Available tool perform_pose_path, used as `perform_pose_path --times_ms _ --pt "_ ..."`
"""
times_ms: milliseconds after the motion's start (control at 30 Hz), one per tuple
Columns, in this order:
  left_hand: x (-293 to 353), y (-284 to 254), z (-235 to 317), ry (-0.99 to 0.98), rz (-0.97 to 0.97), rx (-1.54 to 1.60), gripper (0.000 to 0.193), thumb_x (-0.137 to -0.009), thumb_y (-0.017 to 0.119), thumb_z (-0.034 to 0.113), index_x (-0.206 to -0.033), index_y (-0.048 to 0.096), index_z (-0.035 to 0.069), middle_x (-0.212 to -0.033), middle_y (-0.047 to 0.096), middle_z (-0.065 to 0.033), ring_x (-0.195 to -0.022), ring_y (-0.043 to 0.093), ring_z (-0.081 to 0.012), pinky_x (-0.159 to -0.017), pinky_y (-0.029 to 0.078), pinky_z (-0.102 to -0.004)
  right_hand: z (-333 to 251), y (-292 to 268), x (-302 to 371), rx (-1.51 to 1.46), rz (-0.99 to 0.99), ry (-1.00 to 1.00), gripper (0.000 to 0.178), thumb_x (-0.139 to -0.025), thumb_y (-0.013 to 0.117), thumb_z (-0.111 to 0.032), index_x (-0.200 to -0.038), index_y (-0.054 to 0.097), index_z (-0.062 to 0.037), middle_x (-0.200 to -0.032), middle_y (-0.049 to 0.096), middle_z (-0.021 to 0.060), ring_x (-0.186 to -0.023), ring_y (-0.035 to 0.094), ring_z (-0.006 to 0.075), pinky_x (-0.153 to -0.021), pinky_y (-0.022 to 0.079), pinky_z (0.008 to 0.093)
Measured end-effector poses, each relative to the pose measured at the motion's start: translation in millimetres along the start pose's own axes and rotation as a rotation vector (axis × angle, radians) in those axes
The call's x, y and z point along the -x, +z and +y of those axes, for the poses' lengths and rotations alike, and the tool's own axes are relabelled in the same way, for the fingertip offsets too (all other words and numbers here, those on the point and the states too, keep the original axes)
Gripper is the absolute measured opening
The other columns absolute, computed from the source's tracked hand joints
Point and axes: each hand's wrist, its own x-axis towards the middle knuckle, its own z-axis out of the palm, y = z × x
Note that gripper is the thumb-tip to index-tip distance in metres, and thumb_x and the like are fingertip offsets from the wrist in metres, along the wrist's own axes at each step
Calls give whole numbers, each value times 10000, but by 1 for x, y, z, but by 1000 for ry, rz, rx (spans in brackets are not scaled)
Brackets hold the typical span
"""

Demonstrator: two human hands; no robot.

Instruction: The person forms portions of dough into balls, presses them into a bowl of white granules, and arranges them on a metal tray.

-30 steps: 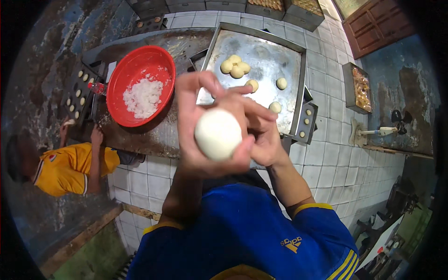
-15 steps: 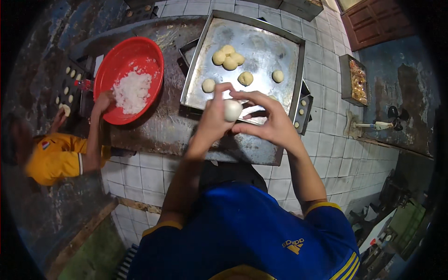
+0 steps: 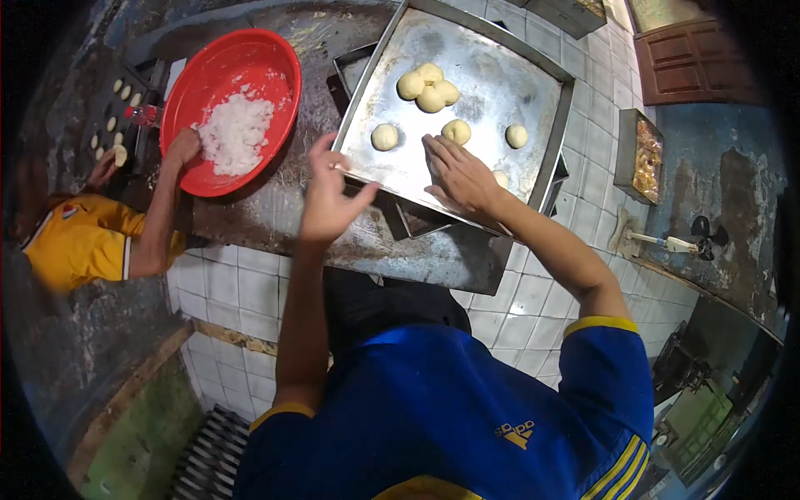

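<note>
Our left hand [image 3: 327,197] hung open, apart from our right hand [image 3: 463,177].
We couldn't tell the latter's grip; a creased dough ball [image 3: 456,130] lay at its twelve on the tray [image 3: 500,71], bench [image 3: 287,221] below, tiled floor [image 3: 590,162] at three o'clock.

Silver-grey tray [image 3: 504,92]; cream dough balls [image 3: 384,137]; red basin [image 3: 200,92]; blue shirt [image 3: 417,392], 3 yellow stripes [image 3: 627,472]
</note>
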Motion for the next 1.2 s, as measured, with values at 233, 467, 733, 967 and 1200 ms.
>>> perform_pose_path --times_ms 233,467,733,967,1200 --pt "63 -61 8 -403 77 35 898 -844 845 -10 -1534 275 61 -1025 456 -29 -736 397 -49 -678 386 -200 -13 -1 -3 114 -4 9 953 -1046 449 -634 -1580 321 144 -1710 257 287 -1619 220 384 -1331 197 481" --pt "68 -40 20 -498 122 187 785 -883 774 -66 -1504 312 64 -966 459 -3 -719 387 -29 -639 356 -184 21 -31 -23 26 69 3 578 -1030 565 -309 -1511 506 7 -1561 505 219 -1462 484 359 -1225 396 449" --pt "30 -39 16 -394 7 415 569 -948 711 -80 -1439 444 22 -929 560 -32 -783 511 -40 -689 421 -187 60 -54 -50 129 -255 112 327 -909 691 -149 -1233 718 -114 -1166 738 93 -1023 723 328 -882 596 415" --pt "-21 -34 11 -505 140 585 516 -1170 381 385 -1384 604 -29 -1257 719 -192 -1109 699 -241 -1011 529 -390 -80 -132 -108 -949 2 316 268 -881 837 -135 -1094 753 4 -955 779 76 -885 731 149 -829 580 330" --pt "-61 -108 30 -439 546 658 644 -1157 412 522 -821 608 9 -697 632 -49 -667 611 -140 -627 492 -320 -225 -139 -192 -1377 397 243 286 -939 828 -143 -1120 662 1 -1078 698 43 -987 635 106 -889 515 288"
